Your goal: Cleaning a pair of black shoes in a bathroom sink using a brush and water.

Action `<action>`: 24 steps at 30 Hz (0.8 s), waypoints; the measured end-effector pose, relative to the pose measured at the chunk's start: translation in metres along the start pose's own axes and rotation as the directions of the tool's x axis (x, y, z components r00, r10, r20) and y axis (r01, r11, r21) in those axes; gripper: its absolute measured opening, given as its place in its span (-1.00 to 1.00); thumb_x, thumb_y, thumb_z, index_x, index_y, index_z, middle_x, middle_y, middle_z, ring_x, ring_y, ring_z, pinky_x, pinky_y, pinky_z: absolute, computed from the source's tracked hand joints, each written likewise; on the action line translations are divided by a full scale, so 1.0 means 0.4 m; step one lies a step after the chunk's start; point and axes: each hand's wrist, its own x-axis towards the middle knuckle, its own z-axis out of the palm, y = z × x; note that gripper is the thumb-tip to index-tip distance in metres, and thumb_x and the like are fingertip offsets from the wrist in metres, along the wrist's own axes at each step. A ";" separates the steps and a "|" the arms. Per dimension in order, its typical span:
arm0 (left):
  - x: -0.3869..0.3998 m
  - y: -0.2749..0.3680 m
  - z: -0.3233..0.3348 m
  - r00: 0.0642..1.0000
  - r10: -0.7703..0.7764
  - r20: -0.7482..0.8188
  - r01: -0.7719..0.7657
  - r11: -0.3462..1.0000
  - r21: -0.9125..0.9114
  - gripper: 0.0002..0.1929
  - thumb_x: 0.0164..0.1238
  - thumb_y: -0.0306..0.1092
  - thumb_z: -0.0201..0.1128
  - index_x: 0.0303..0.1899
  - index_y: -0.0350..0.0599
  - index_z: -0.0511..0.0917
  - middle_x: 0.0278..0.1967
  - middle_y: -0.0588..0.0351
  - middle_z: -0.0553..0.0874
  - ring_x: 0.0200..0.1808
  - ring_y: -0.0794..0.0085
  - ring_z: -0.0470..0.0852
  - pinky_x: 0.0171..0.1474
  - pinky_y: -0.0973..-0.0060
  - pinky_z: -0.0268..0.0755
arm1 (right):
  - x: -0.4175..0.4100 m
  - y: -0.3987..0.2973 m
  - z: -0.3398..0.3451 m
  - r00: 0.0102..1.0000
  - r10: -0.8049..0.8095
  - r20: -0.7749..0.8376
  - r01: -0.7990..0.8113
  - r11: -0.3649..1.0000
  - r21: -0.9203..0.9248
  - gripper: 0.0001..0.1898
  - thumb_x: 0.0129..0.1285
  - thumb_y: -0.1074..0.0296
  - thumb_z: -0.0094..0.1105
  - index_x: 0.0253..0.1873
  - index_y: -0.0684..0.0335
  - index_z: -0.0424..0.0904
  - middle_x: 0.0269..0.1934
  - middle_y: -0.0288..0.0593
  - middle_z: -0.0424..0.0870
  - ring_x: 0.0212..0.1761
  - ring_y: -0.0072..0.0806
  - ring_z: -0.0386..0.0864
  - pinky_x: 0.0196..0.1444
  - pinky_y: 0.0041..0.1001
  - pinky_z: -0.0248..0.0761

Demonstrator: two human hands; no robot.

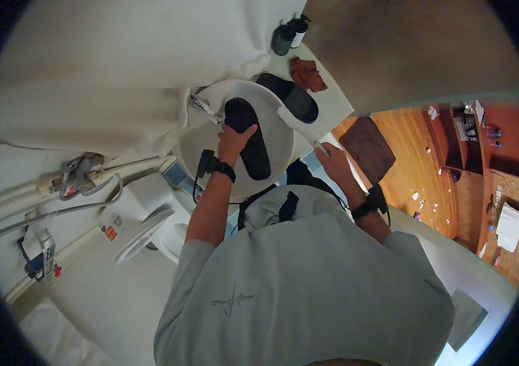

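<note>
In the head view, my left hand grips a long black slipper by its edge, inside the round white washbasin. The slipper's flat face is turned up towards me. A chrome faucet juts over the basin just left of the slipper. My right hand is closed around the handle of a white brush, its head over the basin's right rim and apart from the slipper. Its bristles are hidden from view. Beyond the brush lies a second black slipper, strap side up, on the pale countertop.
A reddish-brown cloth and dark pump bottles occupy the counter's far part. On the left are a toilet with its lid raised and wall pipes. A brown mat lies on the wood floor beyond the doorway, near shelving.
</note>
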 end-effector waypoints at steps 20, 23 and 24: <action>-0.003 -0.149 0.072 0.829 0.542 -0.139 -0.488 0.821 0.296 -0.17 0.22 -0.24 0.36 0.49 -0.34 0.20 0.49 -0.27 0.30 0.52 0.03 0.28 0.53 0.10 0.15 | 0.031 -0.006 0.128 0.948 -0.120 0.296 0.215 0.924 -0.315 -0.52 0.32 -0.14 0.17 0.03 0.17 0.71 -0.14 0.12 0.76 -0.05 0.13 0.70 0.05 0.00 0.56; -0.015 -0.093 -0.034 0.632 0.740 0.230 -0.762 0.541 0.356 -0.08 0.06 -0.41 0.41 0.54 -0.08 0.19 0.50 -0.09 0.31 0.53 0.13 0.27 0.51 0.07 0.17 | 0.024 -0.010 0.113 0.956 -0.051 0.288 0.145 0.938 -0.314 -0.49 0.33 -0.18 0.16 0.03 0.18 0.71 -0.12 0.12 0.77 -0.04 0.12 0.70 0.07 0.00 0.56; -0.014 -0.097 -0.038 0.631 0.742 0.226 -0.763 0.541 0.353 -0.08 0.06 -0.41 0.41 0.54 -0.08 0.19 0.50 -0.09 0.31 0.53 0.13 0.27 0.51 0.07 0.17 | 0.027 -0.005 0.112 0.957 -0.051 0.286 0.146 0.937 -0.318 -0.49 0.33 -0.18 0.16 0.03 0.18 0.71 -0.12 0.12 0.77 -0.04 0.12 0.70 0.07 0.00 0.56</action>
